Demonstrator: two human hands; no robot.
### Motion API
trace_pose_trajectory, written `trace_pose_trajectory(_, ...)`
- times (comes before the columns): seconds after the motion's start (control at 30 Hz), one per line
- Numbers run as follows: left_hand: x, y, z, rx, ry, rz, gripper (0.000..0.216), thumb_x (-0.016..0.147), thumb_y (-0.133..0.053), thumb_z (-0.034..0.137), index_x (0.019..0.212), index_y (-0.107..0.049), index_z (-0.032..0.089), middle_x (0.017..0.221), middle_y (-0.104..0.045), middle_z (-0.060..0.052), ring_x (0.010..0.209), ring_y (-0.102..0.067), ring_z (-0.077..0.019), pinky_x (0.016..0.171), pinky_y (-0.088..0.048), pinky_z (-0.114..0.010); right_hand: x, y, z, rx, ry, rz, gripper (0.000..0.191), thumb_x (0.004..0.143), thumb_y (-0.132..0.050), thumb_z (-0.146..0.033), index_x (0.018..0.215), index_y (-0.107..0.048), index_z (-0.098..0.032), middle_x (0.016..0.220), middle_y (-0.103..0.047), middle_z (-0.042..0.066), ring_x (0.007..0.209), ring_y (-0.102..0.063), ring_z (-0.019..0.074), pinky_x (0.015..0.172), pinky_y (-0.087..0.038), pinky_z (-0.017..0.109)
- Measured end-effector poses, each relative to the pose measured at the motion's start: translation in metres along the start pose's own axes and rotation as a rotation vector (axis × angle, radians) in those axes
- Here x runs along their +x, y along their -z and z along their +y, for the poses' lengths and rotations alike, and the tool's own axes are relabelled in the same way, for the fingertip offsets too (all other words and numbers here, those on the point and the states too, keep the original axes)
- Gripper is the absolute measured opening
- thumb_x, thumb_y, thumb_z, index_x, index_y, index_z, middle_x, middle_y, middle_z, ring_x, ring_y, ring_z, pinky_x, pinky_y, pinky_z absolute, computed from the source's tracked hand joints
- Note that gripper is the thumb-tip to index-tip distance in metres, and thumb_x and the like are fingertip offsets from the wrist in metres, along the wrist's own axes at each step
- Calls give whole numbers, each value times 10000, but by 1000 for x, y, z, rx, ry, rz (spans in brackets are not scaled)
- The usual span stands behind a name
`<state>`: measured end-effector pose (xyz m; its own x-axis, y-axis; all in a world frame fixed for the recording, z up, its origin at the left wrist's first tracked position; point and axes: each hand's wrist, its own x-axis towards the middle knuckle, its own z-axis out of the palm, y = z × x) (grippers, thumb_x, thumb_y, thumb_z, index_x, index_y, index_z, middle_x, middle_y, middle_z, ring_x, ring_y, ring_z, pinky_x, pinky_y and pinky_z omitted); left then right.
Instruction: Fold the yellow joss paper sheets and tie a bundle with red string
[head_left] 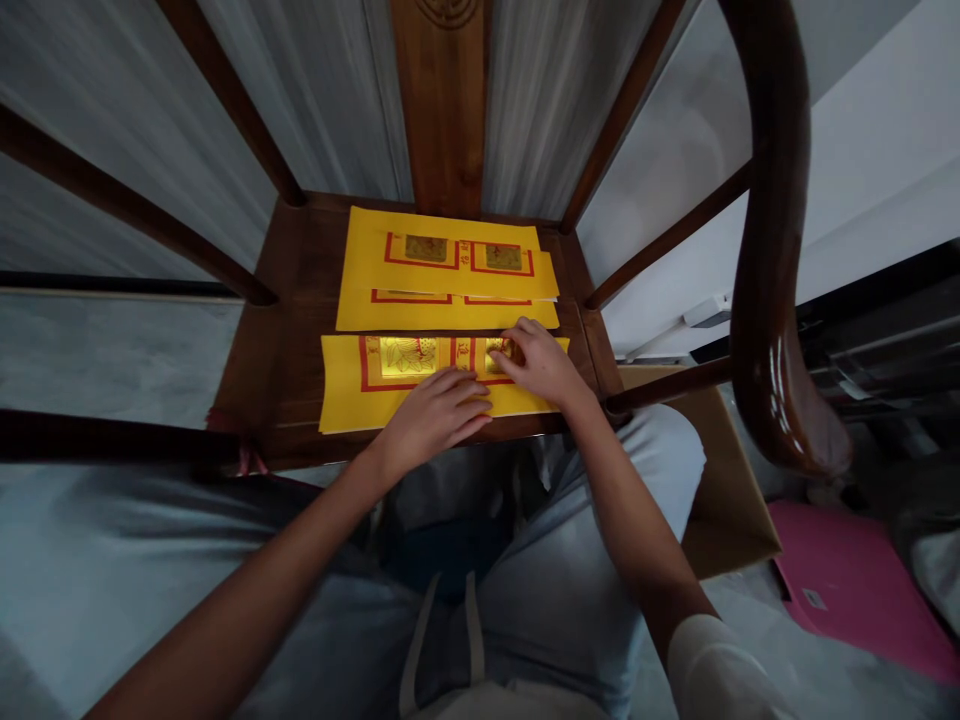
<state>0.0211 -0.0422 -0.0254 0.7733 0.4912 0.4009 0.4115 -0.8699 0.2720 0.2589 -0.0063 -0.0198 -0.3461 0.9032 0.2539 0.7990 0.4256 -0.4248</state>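
A yellow joss paper sheet (345,390), with red printing and shiny gold foil squares, lies near the front edge of a dark wooden chair seat (289,365). My left hand (441,412) rests on its lower middle, fingers stretched out and close together. Bent over the right-hand foil square is my right hand (544,366). Its thumb and fingers are apart, touching the paper near the upper edge. Behind this sheet lie more yellow joss papers (442,312), overlapping, with another pair of foil squares (426,249) in red frames.
Wooden spindles and a curved armrest (772,230) enclose the seat on the sides. The chair's back panel (442,110) stands behind the papers. To the right on the floor are an open cardboard box (724,470) and a pink flat item (855,590). My knees flank the seat's front.
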Motion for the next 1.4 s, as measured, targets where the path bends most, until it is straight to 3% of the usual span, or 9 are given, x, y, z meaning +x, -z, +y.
trace_pose_trajectory(0.33, 3, -5, -3, 67, -65, 19, 253, 1082, -538, 297, 1064, -769, 193, 1139, -780, -69, 1172, -672, -248, 1068, -535, -409, 0, -3, 4, -130, 37, -29, 295, 1040, -564, -379, 1197, -656, -147, 1155, -656, 167, 1097, -565, 340, 1017, -488, 498)
trace_pose_trajectory(0.63, 1, 3, -6, -7, -52, -53, 261, 1079, -540, 301, 1157, -770, 208, 1237, -770, -90, 1229, -665, -256, 1114, -520, -445, -3, -9, 7, -159, 45, 5, 316, 1058, -514, -420, 1207, -638, -171, 1183, -644, 167, 1096, -554, 341, 993, -463, 491)
trace_pose_trajectory(1.1, -80, 59, -31, 88, 273, -33, 359, 1043, -542, 417, 1268, -760, 244, 1336, -731, -121, 1272, -654, -347, 1083, -539, -555, -3, -9, 13, -145, 83, 6, 339, 1064, -500, -437, 1226, -635, -171, 1187, -651, 172, 1113, -551, 353, 1001, -470, 499)
trace_pose_trajectory(1.4, -107, 56, -21, 84, 330, 36, 355, 1093, -469, 380, 1207, -766, 223, 1296, -754, -115, 1370, -615, -316, 1176, -502, -557, -4, -9, 14, -94, 87, 19, 329, 1047, -521, -434, 1237, -642, -194, 1190, -647, 159, 1123, -550, 357, 1020, -470, 526)
